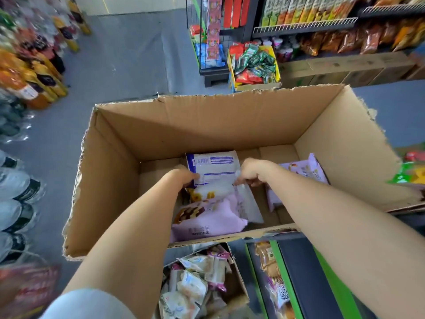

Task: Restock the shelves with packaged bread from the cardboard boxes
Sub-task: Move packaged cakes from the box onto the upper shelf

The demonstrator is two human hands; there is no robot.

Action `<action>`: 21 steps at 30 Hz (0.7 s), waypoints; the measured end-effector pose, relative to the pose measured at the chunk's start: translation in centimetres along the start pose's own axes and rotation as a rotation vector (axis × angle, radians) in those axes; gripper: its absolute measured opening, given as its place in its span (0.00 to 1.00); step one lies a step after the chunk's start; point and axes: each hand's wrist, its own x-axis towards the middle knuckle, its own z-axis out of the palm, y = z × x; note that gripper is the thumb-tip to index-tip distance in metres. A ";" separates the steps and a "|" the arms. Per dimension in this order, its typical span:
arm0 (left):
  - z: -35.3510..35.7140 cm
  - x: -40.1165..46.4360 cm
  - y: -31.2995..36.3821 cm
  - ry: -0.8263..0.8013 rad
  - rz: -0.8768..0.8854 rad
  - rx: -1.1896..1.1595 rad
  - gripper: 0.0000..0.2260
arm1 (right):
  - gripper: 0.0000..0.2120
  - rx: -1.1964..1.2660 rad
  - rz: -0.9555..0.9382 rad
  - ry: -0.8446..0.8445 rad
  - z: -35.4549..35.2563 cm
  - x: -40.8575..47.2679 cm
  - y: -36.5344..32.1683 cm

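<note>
Down inside a large open cardboard box [147, 132] with torn upper edges, seen from the head camera, both bare arms reach to the bottom. The left hand [184, 177] has its fingers curled onto the left edge of a white-and-blue bread packet [212, 166] that lies label side up, barcode showing, against the far part of the box floor. The right hand [253, 172] is curled too, pinching the clear plastic at the right edge of that same packet, so both hands have hold of it. Just nearer than it, partly under the forearms, lies a pink bread packet [207, 217] with a printed picture of rolls, and a clear wrapper [249, 203] rests beside it. Another pink packet [303, 173] leans against the right wall of the box, apart from the hands. Below the big box, a smaller carton [239, 282] holds a heap of small wrapped pastries [195, 284]. To its right a green-edged shelf [326, 272] carries a few bagged goods. Farther off, across the grey floor [128, 56], stands a wire-fronted shelf [305, 26] stocked with snack bags, and a yellow bin [231, 63] of sachets sits at its foot. Bottles [39, 74] line the left edge, blurred.
</note>
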 end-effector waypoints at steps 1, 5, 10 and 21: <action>0.1 -0.1 0.1 0.020 0.001 0.014 0.24 | 0.11 0.043 -0.027 0.035 -0.2 -0.1 -0.3; 0.5 0.2 0.3 0.051 0.013 -0.051 0.18 | 0.05 0.150 -0.166 0.263 -2.2 -1.2 -1.4; 1.1 0.2 1.0 -0.010 -0.012 -0.116 0.10 | 0.09 0.218 -0.173 0.564 -4.3 -3.1 -0.6; 2.9 0.4 2.0 0.046 0.153 0.124 0.09 | 0.19 0.415 -0.252 0.824 -4.9 -7.0 0.9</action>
